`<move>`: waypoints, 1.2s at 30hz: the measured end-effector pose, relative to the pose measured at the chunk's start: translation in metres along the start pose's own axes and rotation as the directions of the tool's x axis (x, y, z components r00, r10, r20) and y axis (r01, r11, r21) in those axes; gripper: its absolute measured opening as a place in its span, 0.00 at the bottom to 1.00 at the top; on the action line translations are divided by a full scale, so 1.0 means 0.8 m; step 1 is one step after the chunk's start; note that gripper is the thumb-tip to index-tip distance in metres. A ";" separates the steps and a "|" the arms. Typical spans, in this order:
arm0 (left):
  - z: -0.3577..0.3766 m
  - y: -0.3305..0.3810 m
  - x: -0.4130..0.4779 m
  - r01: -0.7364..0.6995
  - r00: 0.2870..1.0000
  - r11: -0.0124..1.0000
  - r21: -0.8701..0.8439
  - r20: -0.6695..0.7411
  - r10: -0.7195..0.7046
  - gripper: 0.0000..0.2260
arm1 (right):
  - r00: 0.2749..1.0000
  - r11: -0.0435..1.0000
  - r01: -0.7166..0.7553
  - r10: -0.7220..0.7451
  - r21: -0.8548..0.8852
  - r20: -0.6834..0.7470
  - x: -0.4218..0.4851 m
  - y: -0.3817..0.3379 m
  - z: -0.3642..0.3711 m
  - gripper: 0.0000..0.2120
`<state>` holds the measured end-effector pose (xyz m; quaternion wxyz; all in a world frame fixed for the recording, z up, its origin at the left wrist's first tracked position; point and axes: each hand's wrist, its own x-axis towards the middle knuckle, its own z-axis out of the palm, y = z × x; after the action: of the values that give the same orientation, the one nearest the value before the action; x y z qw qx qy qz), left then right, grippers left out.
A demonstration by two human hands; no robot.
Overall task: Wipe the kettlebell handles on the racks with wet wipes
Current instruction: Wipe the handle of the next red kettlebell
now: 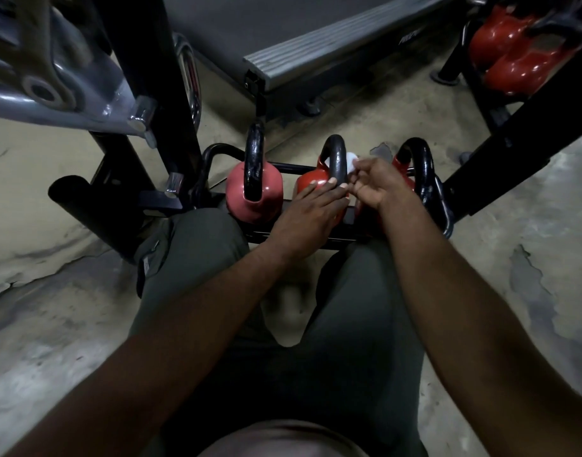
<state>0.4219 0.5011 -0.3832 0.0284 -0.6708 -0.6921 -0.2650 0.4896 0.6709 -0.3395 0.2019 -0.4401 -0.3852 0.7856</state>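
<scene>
Nearest, grey-green trousered knees (197, 245) sit just short of the middle red kettlebell (312, 183), which rests on the low black steel rack (261, 237). The left hand (311, 207) lies flat on its glossy body, fingers straight. Just right of its black loop handle (337, 156), the right hand (378, 183) pinches a soft white wet wipe (350, 162) in curled fingertips. The iron looks heavy, rigid and probably slick when damp, so the limp wipe is best wrapped round the handle.

Your right hand (380, 183) hides most of wet wipe (351, 161); only white corner shows. Body of right kettlebell (421, 163) mostly behind same hand. Upper right, red kettlebells (513, 54) cut by frame edge. Print on treadmill label (406, 39) too small to read.
</scene>
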 end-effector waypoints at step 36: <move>0.009 0.036 -0.030 0.072 0.986 0.988 0.138 0.142 -0.092 0.28 | 0.879 -0.702 0.428 0.177 -0.569 0.442 -0.029 -0.063 0.103 0.11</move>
<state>0.4538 0.4808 -0.3891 0.0102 -0.6563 -0.7353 -0.1690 0.4310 0.6517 -0.2613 -0.2509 -0.1349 -0.9578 -0.0383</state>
